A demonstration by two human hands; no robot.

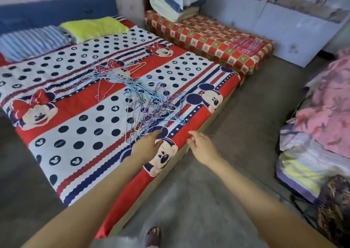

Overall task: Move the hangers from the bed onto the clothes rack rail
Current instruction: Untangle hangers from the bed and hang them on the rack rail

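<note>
Both bare arms stretch forward over the near corner of the low bed (79, 134), which is covered by a red, white and navy cartoon-mouse sheet with dots and stripes. The left hand (146, 143) reaches toward the tangle of thin wire hangers (149, 105), its fingers extended and loose, the fingertips (159, 132) just short of, or barely touching, the nearest loops; it grips nothing. The right hand (201, 143) hovers over the bed's near edge, its fingers loosely curled and empty, apparently ready to help gather or steady the bundle once the left has hold of it.

The hangers lie in a jumbled heap in the middle of the bed toward its near edge, with a few stragglers spread further toward the far side. They are slim wire pieces in pale blue, purple, lilac and pink, hooks and shoulders interlocked, so pulling one will likely drag several along; that may be why both hands come in together. None has left the bed, so the task looks to be at its very start.

The clothes rack rail is not in view. A folded striped blue blanket (32, 43) and a yellow-green towel (94, 27) sit at the bed's far end.
</note>
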